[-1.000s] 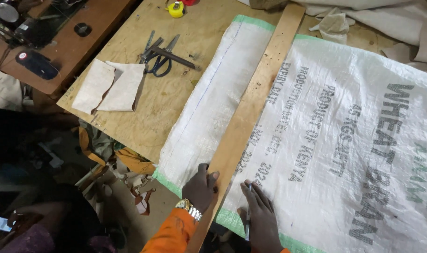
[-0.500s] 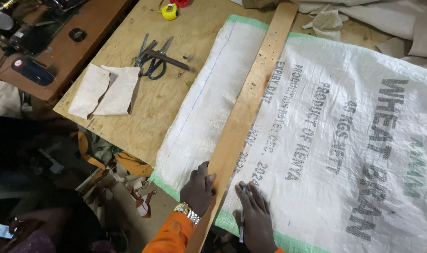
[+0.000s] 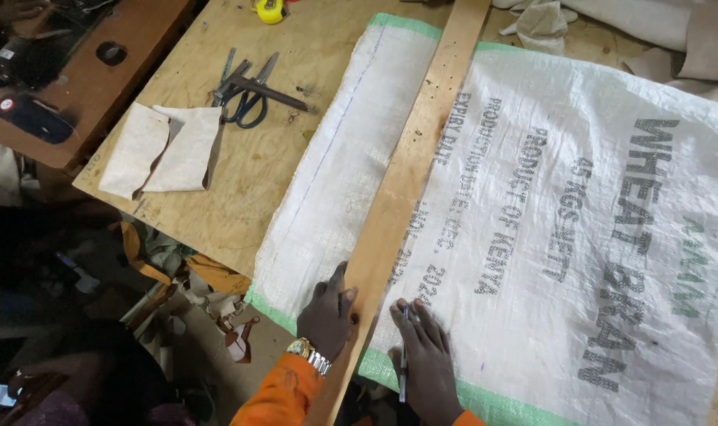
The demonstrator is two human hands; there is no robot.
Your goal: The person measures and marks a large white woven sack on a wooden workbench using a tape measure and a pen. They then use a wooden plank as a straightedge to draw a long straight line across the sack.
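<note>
On the plywood table [image 3: 240,189], at far left, lie two pale fabric pieces [image 3: 162,150] and scissors [image 3: 244,99]. Nearer the middle, the left hand [image 3: 326,315] presses flat, fingers spread, on a long wooden straightedge [image 3: 410,166] laid across a white woven sack [image 3: 548,229]. Just right, the right hand [image 3: 426,359] pinches a pen [image 3: 404,359] against the sack.

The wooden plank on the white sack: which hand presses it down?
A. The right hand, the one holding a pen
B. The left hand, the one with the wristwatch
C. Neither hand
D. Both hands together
B: the left hand, with the wristwatch, lies on the wooden plank, while the right hand rests on the sack beside it, holding a pen.
</note>
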